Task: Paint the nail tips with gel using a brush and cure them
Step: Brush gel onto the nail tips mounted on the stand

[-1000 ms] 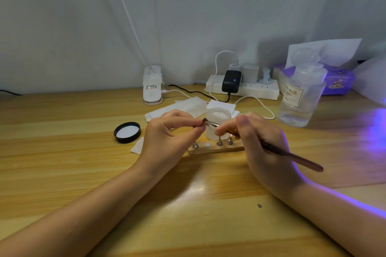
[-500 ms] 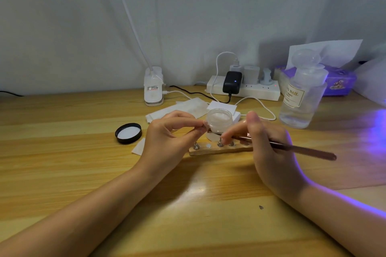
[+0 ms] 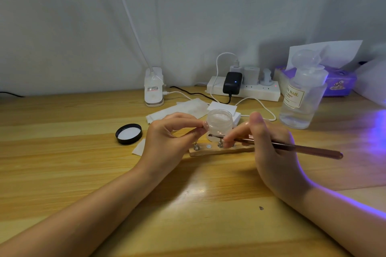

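Clear bottle (image 3: 300,98) label, top line: "NAIL" legible in gold capitals; a partial character or two precede it, cut off at the label's left edge.
Clear bottle label, lower lines: small print, too fine to read.
White clip lamp base (image 3: 154,87) sticker: red and dark print, illegible.
Purple tissue box (image 3: 339,84): cartoon figure printed on the side, no readable text.

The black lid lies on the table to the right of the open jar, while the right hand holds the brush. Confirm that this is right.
Not quite. The head view shows the black lid lying on the table to the left of the open jar, beyond the left hand. The rest holds: the right hand holds the brush.
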